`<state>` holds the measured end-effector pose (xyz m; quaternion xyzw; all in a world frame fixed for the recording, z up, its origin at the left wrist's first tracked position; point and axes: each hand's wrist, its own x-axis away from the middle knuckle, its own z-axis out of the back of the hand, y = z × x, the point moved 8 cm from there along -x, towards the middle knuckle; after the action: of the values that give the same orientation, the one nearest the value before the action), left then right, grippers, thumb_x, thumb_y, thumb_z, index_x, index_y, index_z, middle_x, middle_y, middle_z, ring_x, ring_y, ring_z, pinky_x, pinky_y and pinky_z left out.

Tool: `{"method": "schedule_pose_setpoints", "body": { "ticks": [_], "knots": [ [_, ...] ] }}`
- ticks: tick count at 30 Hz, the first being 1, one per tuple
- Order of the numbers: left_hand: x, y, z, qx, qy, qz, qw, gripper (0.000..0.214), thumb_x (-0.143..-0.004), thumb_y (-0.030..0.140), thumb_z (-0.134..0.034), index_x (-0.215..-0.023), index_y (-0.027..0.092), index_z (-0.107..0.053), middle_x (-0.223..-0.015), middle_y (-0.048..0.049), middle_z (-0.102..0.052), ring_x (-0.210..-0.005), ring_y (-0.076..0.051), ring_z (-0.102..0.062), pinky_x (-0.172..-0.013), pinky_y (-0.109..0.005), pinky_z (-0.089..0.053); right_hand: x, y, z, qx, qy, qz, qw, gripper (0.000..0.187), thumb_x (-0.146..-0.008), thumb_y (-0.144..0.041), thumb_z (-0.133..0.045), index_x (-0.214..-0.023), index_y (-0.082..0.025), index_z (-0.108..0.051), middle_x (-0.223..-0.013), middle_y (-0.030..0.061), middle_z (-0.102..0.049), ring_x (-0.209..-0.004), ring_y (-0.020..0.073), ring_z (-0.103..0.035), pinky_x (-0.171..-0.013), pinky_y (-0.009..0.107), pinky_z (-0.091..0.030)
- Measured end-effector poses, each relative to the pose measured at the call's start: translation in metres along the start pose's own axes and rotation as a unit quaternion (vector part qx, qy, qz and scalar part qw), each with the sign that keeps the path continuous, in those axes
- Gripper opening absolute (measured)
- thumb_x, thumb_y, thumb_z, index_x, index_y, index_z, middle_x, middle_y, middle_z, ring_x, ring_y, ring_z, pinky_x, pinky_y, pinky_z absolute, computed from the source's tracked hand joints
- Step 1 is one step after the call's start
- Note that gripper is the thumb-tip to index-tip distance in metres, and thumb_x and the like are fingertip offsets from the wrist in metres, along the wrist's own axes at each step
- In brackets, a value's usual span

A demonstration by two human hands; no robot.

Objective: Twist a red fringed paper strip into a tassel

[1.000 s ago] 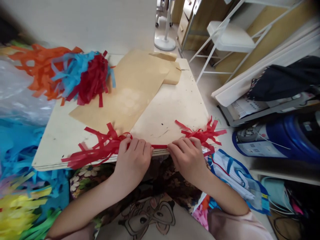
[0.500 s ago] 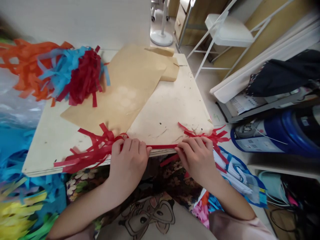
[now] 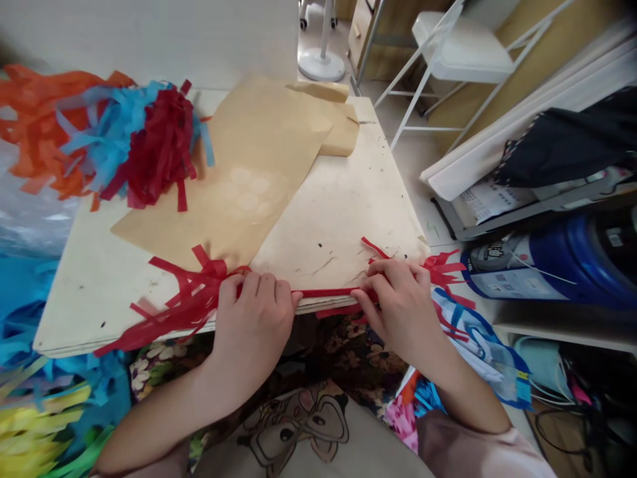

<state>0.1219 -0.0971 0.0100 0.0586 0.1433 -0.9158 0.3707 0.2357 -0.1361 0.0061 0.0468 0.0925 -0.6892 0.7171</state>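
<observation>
A red fringed paper tassel (image 3: pixel 326 293) is stretched along the front edge of the pale wooden board (image 3: pixel 348 206), its middle drawn into a thin twisted strip. My left hand (image 3: pixel 256 318) closes over the strip's left part, the thumb pressed against it. My right hand (image 3: pixel 401 305) grips it farther right between thumb and fingers. Loose red fringes (image 3: pixel 184 292) fan out past my left hand, and more red strands (image 3: pixel 445 269) stick out beyond my right hand. The fingertips partly hide the strip.
Brown kraft paper (image 3: pixel 259 146) covers the board's back left, beside orange, blue and dark red tassels (image 3: pixel 162 149). Blue and yellow fringes (image 3: pixel 40 425) lie at lower left. A blue bucket (image 3: pixel 557 255), a blue-white bag (image 3: pixel 482 345) and a white folding chair (image 3: pixel 462 50) stand right.
My right hand has shifted slightly and curled its fingers more around the red strip. The left hand stays on the strip almost unmoved. The view has tilted a little.
</observation>
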Motion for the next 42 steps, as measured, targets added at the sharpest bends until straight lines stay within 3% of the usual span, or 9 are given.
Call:
{"method": "schedule_pose_setpoints", "body": {
  "ticks": [14, 21, 27, 33, 42],
  "knots": [
    [-0.009, 0.000, -0.003, 0.027, -0.052, -0.036, 0.998, 0.025, -0.075, 0.019, -0.038, -0.055, 0.013, -0.052, -0.051, -0.0064, -0.052, -0.057, -0.022, -0.050, -0.055, -0.036, -0.033, -0.013, -0.008, -0.004, 0.088, -0.090, 0.036, 0.991, 0.019, -0.077, -0.025, -0.042, -0.069, -0.014, -0.055, -0.082, 0.0077, -0.053, -0.075, 0.0182, -0.042, -0.064, 0.031, -0.022],
    [-0.013, 0.000, -0.006, 0.057, -0.085, -0.064, 0.993, 0.018, -0.070, 0.012, -0.040, -0.059, 0.012, -0.055, -0.054, -0.0081, -0.054, -0.060, -0.023, -0.051, -0.062, -0.040, -0.034, -0.019, -0.017, -0.006, 0.123, -0.115, 0.096, 0.981, 0.010, -0.071, -0.018, -0.046, -0.065, -0.015, -0.053, -0.075, 0.0065, -0.053, -0.075, 0.0202, -0.042, -0.065, 0.034, -0.021],
    [-0.015, 0.008, 0.008, 0.052, -0.004, -0.098, 0.994, 0.016, -0.070, 0.009, -0.040, -0.067, 0.015, -0.054, -0.063, -0.0076, -0.055, -0.066, -0.022, -0.050, -0.065, -0.041, -0.035, -0.021, -0.039, 0.004, 0.158, -0.081, 0.107, 0.978, 0.010, -0.067, -0.009, -0.046, -0.068, -0.015, -0.054, -0.070, 0.0059, -0.053, -0.075, 0.0223, -0.043, -0.067, 0.036, -0.021],
    [0.000, 0.028, 0.018, -0.012, 0.119, -0.124, 0.985, 0.025, -0.075, 0.008, -0.035, -0.063, 0.015, -0.055, -0.057, -0.0009, -0.052, -0.065, -0.016, -0.048, -0.083, -0.043, -0.031, -0.004, -0.056, 0.009, 0.223, 0.041, 0.043, 0.973, 0.018, -0.072, -0.008, -0.041, -0.063, -0.015, -0.055, -0.061, 0.0032, -0.050, -0.071, 0.0192, -0.044, -0.072, 0.034, -0.022],
    [0.032, 0.033, 0.014, -0.030, 0.158, -0.075, 0.984, 0.026, -0.075, 0.007, -0.037, -0.093, 0.010, -0.056, -0.090, -0.0077, -0.060, -0.084, -0.019, -0.047, -0.086, -0.044, -0.026, 0.014, -0.064, 0.003, 0.268, 0.075, 0.001, 0.961, 0.019, -0.071, -0.006, -0.038, -0.070, -0.011, -0.056, -0.073, 0.0086, -0.055, -0.077, 0.0208, -0.044, -0.075, 0.034, -0.023]
  ]
}}
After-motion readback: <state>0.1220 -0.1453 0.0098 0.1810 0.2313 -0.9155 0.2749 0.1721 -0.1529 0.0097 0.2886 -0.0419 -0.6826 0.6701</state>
